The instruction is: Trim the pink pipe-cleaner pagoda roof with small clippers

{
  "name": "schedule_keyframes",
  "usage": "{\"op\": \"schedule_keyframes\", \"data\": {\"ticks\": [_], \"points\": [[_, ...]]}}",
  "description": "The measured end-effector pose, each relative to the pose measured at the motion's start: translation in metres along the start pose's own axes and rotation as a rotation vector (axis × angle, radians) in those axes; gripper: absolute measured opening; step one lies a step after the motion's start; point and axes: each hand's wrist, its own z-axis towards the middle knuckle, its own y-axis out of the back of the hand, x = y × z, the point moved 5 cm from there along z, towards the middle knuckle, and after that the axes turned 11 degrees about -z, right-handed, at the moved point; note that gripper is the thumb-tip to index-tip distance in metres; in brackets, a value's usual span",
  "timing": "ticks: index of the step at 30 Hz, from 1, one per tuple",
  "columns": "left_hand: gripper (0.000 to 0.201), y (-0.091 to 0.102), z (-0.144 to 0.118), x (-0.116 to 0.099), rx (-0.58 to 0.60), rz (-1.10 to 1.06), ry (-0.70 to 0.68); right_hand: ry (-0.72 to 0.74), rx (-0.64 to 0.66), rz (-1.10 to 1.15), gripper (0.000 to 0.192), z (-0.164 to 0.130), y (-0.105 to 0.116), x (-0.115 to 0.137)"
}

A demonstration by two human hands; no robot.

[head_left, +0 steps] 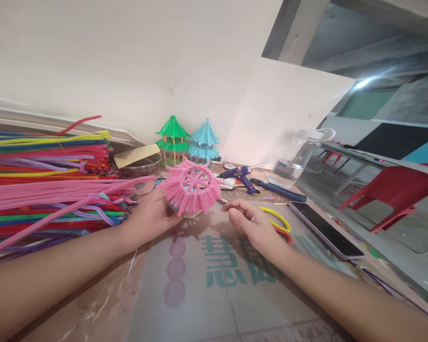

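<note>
At mid-frame the left hand (152, 216) grips the pink roof (191, 186) from below, holding it just above the worktop (214, 294). The right hand (251, 223), just right of it, pinches a thin pin (224, 204) whose tip touches the roof's fringe. Pipe cleaners (46, 175) lie piled at left; a glue gun (239, 176) and phone (324, 229) lie at right.

Both bare forearms reach forward from the lower corners and converge toward the middle. The left hand (153, 216) is cupped, fingers curled away from view, palm turned inward. The right hand (251, 223) is half closed, thumb and forefinger pinched together, knuckles up.
</note>
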Motion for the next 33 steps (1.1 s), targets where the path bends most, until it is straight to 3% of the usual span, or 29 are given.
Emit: {"op": "schedule_keyframes", "data": {"ticks": [17, 33], "points": [[0.034, 0.0014, 0.0007, -0.0048, -0.017, -0.006, -0.060, -0.002, -0.002, 0.003, 0.046, -0.0006, 0.0004, 0.0024], [0.026, 0.0004, -0.0001, -0.0002, 0.021, 0.012, 0.031, -0.005, -0.008, 0.000, 0.046, -0.0004, 0.0002, 0.0024]]}}
